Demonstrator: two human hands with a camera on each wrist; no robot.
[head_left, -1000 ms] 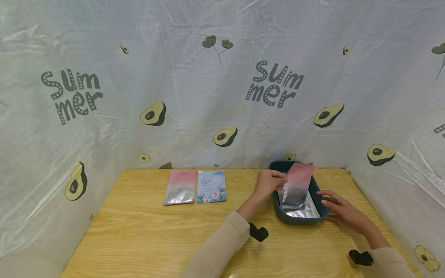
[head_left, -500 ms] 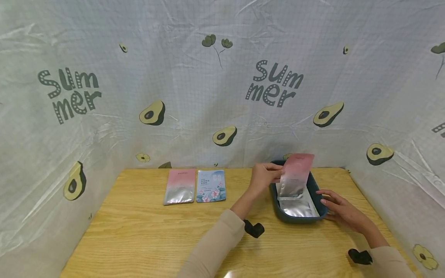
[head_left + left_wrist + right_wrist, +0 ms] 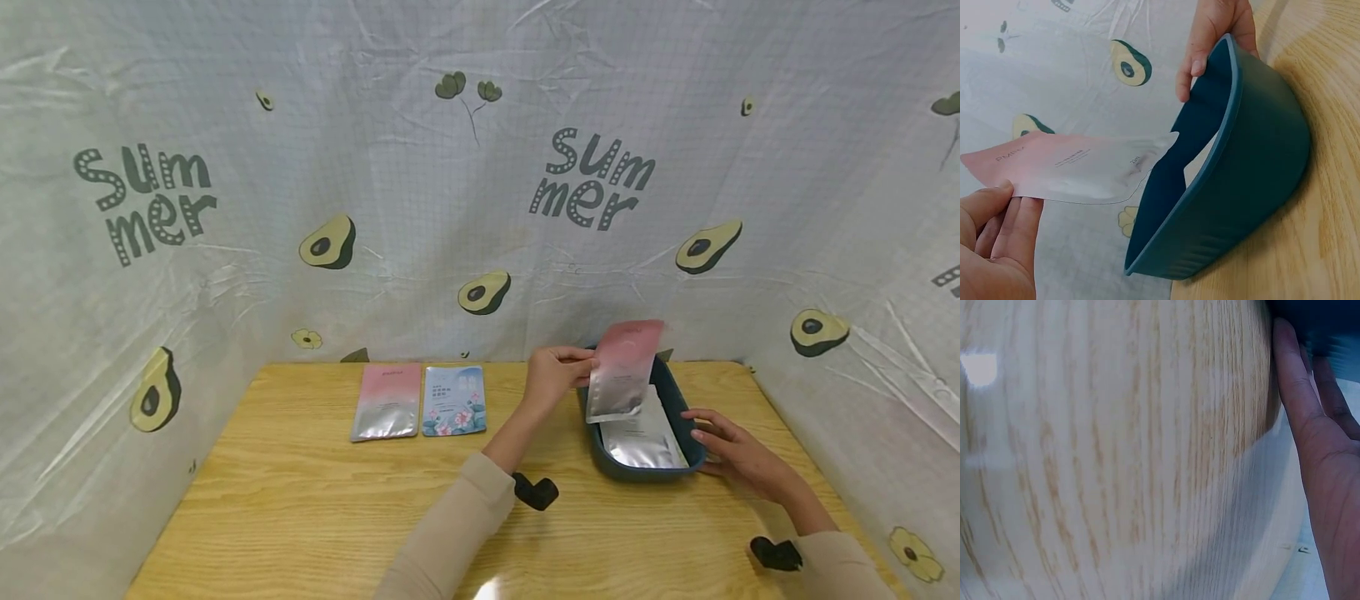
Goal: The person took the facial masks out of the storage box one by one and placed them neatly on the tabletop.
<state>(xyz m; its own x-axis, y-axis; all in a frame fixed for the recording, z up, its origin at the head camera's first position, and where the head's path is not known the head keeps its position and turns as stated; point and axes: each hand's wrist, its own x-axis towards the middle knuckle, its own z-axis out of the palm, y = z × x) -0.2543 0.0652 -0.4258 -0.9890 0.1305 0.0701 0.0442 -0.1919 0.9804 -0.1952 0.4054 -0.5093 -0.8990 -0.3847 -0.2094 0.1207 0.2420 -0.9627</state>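
a pink-silver pouch (image 3: 626, 367) tilts over the blue bin (image 3: 648, 475), its left edge pinched in the left grip (image 3: 550, 380); silver packaging (image 3: 645, 442) lies inside. the right grip (image 3: 738, 454), fingers extended, touches the bin's right side. well to the left, a pink-silver packet (image 3: 387, 400) and a blue floral packet (image 3: 454, 400) lie on the tabletop (image 3: 337, 508).

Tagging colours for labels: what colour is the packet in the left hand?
The packet fades from pink to silver; clearest in the head view.
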